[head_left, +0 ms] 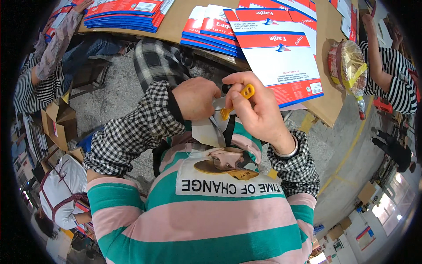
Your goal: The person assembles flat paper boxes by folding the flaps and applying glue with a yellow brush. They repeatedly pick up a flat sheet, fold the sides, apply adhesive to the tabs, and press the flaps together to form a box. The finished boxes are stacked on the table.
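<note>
Bright, even indoor light; hands [263,115] sharp; windows [383,211] glaring lower right; fisheye bending toward rim, corners black.

Table [329,107] bears cartons [281,59], perhaps a bag [351,66].

At 6 o'clock, the shirt [228,237] carried a white panel [200,177] with one line of black capitals, upside down. At 1 o'clock, the top box [272,55] had white lettering on its red band, also inverted, above a blue-and-white emblem [286,47]; finer print and a pale label [316,88] stood lower down, too small to read. At 12 o'clock, the low stack [213,31] bore upright white words and numerals on red. At 11 o'clock, the tall stack [123,15] showed white words on red.
</note>
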`<state>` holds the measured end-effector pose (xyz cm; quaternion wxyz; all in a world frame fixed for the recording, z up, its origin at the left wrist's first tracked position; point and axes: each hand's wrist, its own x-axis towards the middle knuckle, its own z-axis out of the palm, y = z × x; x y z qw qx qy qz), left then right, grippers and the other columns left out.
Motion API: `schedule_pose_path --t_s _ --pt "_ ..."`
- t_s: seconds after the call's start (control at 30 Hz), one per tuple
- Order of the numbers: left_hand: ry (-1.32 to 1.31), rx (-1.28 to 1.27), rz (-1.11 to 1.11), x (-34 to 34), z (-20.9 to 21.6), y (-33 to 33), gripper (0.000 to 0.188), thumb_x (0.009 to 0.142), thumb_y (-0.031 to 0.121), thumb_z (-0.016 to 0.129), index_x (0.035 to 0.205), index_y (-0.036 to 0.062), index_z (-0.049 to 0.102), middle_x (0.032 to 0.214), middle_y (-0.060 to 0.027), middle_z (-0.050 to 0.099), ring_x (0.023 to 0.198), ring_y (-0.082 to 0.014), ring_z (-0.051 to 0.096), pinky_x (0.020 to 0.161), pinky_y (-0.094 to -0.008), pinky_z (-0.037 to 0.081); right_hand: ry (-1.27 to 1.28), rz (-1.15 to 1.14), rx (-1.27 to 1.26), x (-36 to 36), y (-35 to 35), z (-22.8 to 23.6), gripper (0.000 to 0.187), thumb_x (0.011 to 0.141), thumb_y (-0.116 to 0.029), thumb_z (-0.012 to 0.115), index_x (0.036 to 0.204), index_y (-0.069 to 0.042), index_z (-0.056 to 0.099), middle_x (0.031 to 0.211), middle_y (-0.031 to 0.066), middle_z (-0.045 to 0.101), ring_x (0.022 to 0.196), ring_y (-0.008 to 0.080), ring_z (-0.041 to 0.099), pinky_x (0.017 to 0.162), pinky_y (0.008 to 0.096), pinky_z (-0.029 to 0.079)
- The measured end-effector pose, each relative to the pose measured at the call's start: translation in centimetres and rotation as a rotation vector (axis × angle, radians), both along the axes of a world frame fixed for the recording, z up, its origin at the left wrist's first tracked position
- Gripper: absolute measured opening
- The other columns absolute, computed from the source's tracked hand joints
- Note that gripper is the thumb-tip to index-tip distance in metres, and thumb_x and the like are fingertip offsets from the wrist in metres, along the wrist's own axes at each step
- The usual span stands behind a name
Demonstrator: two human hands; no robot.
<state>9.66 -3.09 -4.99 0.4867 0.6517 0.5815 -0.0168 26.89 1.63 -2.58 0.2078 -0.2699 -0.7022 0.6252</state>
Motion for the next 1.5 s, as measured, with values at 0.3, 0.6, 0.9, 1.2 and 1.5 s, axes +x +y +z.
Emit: schedule_pose_path --t_s 0.3,0.6,0.9,1.2,1.5 --pt "-0.112 0.049 0.051 -0.4 -2.0 -0.5 0.025 0.067 0.008 0.059 0.091 0.0069 0.067 0.085 -0.0172 0.066 0.084 -0.0338 0.064 0.075 -0.041 0.051 -0.127 0.18 0.137 -0.8 0.0 -0.8 0.018 0.089 -0.004 0.046 0.106 -0.001 0.051 0.076 0.0076 0.057 0.066 0.014 0.059 0.059 0.0257 0.045" --pt "-0.098 0.073 0.036 -0.5 -1.8 -0.3 0.022 0.067 0.009 0.06 0.087 0.0055 0.067 0.079 -0.0182 0.065 0.08 -0.0353 0.064 0.071 -0.0424 0.052 -0.2 0.22 0.101 -0.9 0.2 -0.5 0.014 0.09 -0.004 0.046 0.102 -0.001 0.05 0.072 0.0075 0.057 0.063 0.0146 0.059 0.057 0.0267 0.045" --pt "-0.034 0.063 -0.013 -0.3 -1.6 0.0 0.019 0.066 0.01 0.062 0.081 -0.0003 0.067 0.076 -0.0209 0.064 0.076 -0.0356 0.065 0.07 -0.0429 0.052 -0.256 0.268 0.12 -0.4 0.3 -0.5 0.013 0.09 -0.004 0.047 0.103 -0.001 0.049 0.07 0.0093 0.059 0.062 0.0156 0.06 0.054 0.0268 0.045" --pt "-0.01 0.043 -0.01 -0.2 -1.2 0.1 0.017 0.065 0.009 0.061 0.078 -0.0003 0.067 0.077 -0.0226 0.064 0.078 -0.0353 0.065 0.071 -0.0425 0.052 -0.25 0.278 0.124 -0.1 0.6 0.2 0.012 0.089 -0.002 0.046 0.102 -0.001 0.048 0.072 0.0103 0.06 0.064 0.0173 0.062 0.057 0.0278 0.047" --pt "-0.018 0.064 -0.004 -0.2 -1.6 -0.1 0.018 0.064 0.01 0.062 0.079 0.0002 0.067 0.074 -0.0216 0.064 0.076 -0.0354 0.065 0.069 -0.0414 0.052 -0.276 0.28 0.08 -0.5 0.6 0.9 0.014 0.09 -0.005 0.045 0.103 -0.001 0.047 0.07 0.0115 0.059 0.063 0.0211 0.062 0.056 0.0307 0.046"
